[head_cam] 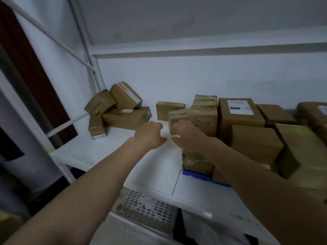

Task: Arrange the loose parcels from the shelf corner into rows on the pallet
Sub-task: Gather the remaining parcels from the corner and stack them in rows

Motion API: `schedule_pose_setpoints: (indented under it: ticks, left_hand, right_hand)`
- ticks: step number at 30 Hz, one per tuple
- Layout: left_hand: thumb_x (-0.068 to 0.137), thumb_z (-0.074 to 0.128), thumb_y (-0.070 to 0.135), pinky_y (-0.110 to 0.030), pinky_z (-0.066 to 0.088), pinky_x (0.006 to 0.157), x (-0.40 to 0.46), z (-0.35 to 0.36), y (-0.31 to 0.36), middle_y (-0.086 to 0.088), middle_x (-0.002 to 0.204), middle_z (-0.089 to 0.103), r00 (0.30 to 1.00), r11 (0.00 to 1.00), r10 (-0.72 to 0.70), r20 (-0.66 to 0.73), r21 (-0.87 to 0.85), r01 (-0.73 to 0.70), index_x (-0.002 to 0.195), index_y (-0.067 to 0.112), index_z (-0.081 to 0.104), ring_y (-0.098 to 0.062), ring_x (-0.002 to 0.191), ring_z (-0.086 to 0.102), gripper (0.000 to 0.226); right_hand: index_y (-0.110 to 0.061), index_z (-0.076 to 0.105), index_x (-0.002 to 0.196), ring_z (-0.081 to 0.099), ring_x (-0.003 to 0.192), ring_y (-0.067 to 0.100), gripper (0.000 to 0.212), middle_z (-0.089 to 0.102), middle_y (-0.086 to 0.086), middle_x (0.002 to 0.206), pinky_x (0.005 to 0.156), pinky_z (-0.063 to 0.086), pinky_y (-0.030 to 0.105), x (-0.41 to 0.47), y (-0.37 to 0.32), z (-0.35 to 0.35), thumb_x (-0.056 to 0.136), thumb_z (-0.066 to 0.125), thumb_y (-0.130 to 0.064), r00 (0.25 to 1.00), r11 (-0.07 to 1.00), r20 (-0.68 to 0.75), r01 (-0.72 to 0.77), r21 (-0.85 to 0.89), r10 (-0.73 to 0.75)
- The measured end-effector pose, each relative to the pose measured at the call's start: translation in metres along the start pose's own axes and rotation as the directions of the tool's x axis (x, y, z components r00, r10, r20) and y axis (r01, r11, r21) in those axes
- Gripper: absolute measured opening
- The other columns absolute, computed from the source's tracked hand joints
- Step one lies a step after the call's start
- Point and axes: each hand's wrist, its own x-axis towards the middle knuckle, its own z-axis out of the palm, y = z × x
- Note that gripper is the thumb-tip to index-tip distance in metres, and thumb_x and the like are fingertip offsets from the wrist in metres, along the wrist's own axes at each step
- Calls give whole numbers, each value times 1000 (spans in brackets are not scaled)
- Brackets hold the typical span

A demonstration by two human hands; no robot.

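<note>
I judge the job well past half: most parcels already stand in rows on the blue pallet (200, 175) at my right, while a loose heap (116, 110) and one stray parcel (169, 110) remain in the shelf corner. My right hand (187, 137) grips a small parcel (177, 121) at the row's left end; my left hand (150, 133) hovers beside it, fingers curled on nothing.

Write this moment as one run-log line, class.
right hand: grips parcel at pallet | left hand: curled, empty | corner pile: untouched
</note>
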Motion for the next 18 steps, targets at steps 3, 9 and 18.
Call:
schedule_pose_setpoints:
  ticks: [3,9,18]
  left_hand:
    - [86,61,51,-34,42,95,6,6,-54,0,140,48,997,998,-64,39,-26,65,137,23,47,-23,126,48,60]
    - [87,60,51,-33,39,100,16,14,-156,-1,145,43,991,995,-96,92,-27,99,138,23,45,-22,131,43,61]
    - [88,58,51,-33,38,101,35,26,-276,-3,150,36,973,988,-136,186,-48,147,143,22,39,-22,135,38,64]
  right_hand:
    - [-13,42,138,37,129,27,46,43,10,139,107,33,35,35,-34,23,96,50,-30,998,1000,57,-19,-7,20]
    - [-18,39,140,34,132,26,49,37,6,145,107,33,40,107,-99,69,95,51,-34,987,996,142,-87,33,81]
    - [-14,35,142,24,141,24,53,30,6,152,113,22,34,194,-172,125,95,52,-33,976,990,213,-73,123,45]
